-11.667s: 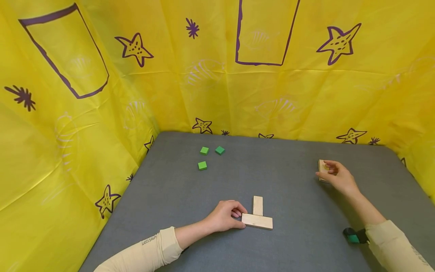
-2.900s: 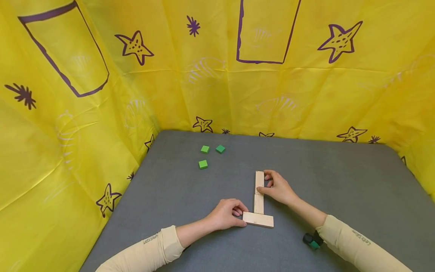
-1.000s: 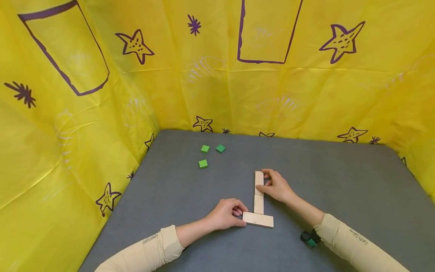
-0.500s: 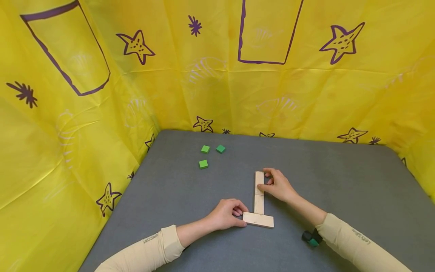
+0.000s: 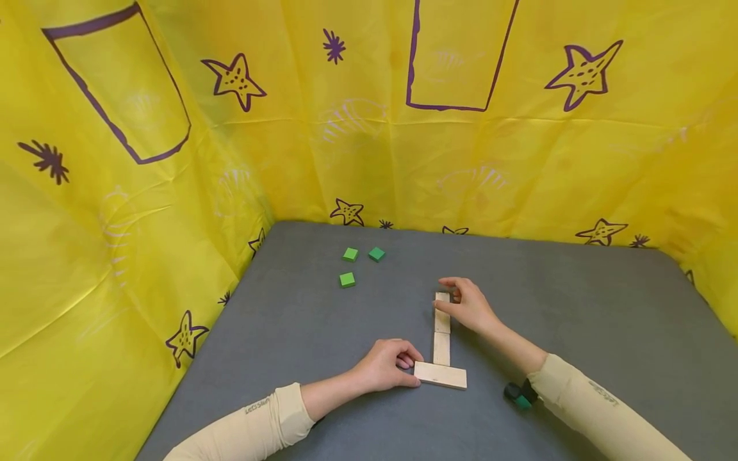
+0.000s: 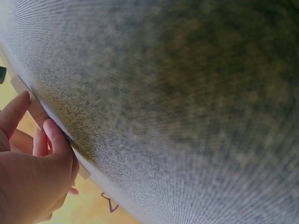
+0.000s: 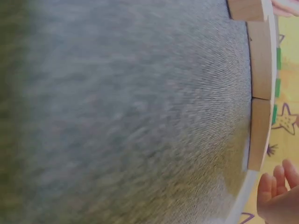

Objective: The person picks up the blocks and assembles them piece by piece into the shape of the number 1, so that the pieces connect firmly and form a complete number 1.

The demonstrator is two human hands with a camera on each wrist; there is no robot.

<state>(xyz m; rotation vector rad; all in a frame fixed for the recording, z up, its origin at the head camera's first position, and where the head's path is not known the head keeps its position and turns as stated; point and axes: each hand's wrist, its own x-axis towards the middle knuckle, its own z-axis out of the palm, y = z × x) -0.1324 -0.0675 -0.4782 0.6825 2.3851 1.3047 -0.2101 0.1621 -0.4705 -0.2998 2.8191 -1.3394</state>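
Three plain wooden blocks lie in an upside-down T in the head view. My left hand (image 5: 386,365) pinches the left end of the crosswise block (image 5: 441,376) between thumb and fingers; the left wrist view shows fingertips on that block (image 6: 37,109). Running away from it are a middle block (image 5: 441,349) and a far block (image 5: 442,322), end to end. Over the far block's tip hovers my right hand (image 5: 469,307), its thumb overlapping the wood. From the right wrist, that hand (image 7: 280,203) appears apart from the far block (image 7: 258,135), fingers loosely bent.
Toward the back left of the grey tabletop (image 5: 277,307) lie two light green square tiles, one nearer (image 5: 347,280) and one farther (image 5: 350,254), plus a darker green tile (image 5: 377,254). A yellow patterned curtain (image 5: 369,160) borders the table's back and sides.
My right hand brought the far block from the right side to the middle block's end. Since half a second ago its fingers have come off the block. My left hand has kept its grip.
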